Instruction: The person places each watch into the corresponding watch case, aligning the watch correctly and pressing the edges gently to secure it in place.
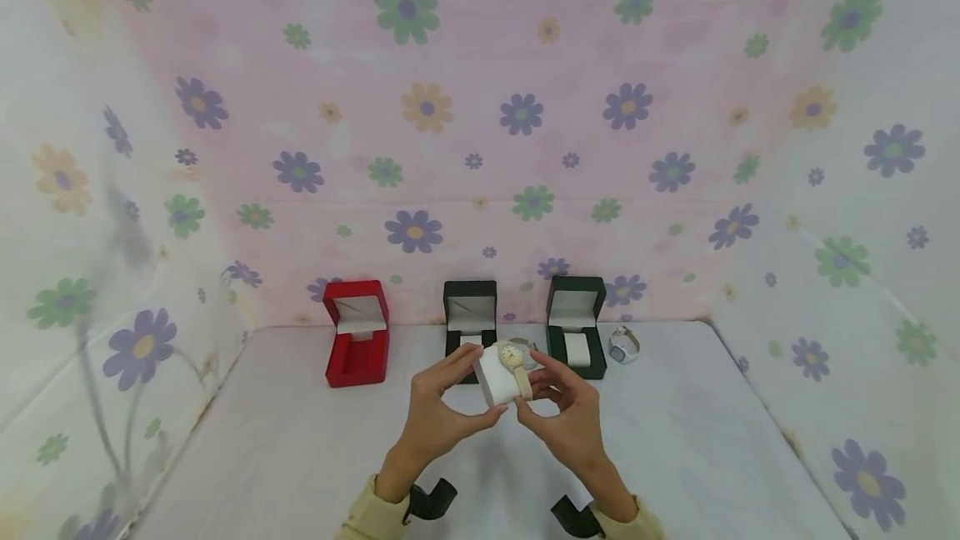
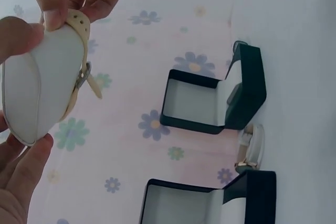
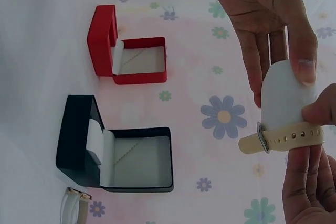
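A white watch cushion (image 1: pixel 493 380) is held up above the table, a cream-strapped wristwatch (image 1: pixel 512 357) wrapped round it. My left hand (image 1: pixel 438 407) grips the cushion by its end, thumb below and fingers above in the head view. My right hand (image 1: pixel 570 411) pinches the watch at its strap, with the thumb at the strap's edge against the cushion. The strap (image 3: pixel 294 138) is fastened, its buckle (image 2: pixel 83 75) and loose tail showing on the underside in both wrist views.
Behind the hands stand a red box (image 1: pixel 356 361) with no cushion inside and two dark green boxes (image 1: pixel 450 307) (image 1: pixel 576 294), all lids raised. Each green one contains a white cushion. A white watch (image 1: pixel 624 346) lies far right; another watch (image 2: pixel 253 148) lies between the green boxes.
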`<state>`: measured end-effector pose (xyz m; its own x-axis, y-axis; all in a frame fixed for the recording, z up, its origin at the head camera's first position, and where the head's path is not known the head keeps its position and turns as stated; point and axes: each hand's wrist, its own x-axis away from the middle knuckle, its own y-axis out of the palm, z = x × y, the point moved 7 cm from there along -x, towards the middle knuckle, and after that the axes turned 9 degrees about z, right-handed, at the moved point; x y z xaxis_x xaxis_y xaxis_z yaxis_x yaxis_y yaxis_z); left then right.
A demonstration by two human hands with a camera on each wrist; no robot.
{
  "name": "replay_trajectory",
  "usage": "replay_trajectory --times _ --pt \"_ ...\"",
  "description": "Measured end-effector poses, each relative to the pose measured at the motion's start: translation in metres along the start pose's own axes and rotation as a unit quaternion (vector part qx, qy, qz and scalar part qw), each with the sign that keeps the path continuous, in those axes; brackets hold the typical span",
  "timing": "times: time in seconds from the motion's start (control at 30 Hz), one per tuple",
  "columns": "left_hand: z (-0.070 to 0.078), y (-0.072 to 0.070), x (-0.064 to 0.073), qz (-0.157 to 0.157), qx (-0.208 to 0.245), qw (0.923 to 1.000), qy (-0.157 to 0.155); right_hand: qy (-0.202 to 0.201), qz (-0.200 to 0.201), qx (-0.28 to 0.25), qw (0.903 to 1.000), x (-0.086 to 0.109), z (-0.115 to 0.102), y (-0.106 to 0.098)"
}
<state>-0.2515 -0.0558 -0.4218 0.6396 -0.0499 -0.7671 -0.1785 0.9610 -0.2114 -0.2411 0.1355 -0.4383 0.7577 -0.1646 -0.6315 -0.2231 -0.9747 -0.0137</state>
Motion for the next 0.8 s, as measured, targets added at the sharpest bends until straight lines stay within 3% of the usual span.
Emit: replay_trajectory --times 0.2,0.37,0.5,0.6,0.8 --pt "-0.001 0.001 0.001 0.014 0.001 0.9994 -0.031 0.020 0.050 -0.006 0.9985 0.006 -0.001 -0.003" --pt "-0.005 0.001 0.003 0.015 0.010 0.9991 -0.038 0.029 0.050 -0.018 0.9981 0.014 -0.002 -0.003" --pt "-0.007 -0.001 0.004 -0.005 0.034 0.9989 -0.031 0.019 0.018 -0.030 0.9992 0.016 -0.001 -0.006" --pt "-0.007 0.000 0.005 -0.037 0.071 0.9965 -0.023 0.004 -0.017 -0.030 0.9994 0.013 0.000 -0.011" --pt "-0.005 0.002 0.010 -0.106 0.154 0.9813 -0.045 0.017 -0.130 0.010 0.9914 0.007 0.005 -0.014"
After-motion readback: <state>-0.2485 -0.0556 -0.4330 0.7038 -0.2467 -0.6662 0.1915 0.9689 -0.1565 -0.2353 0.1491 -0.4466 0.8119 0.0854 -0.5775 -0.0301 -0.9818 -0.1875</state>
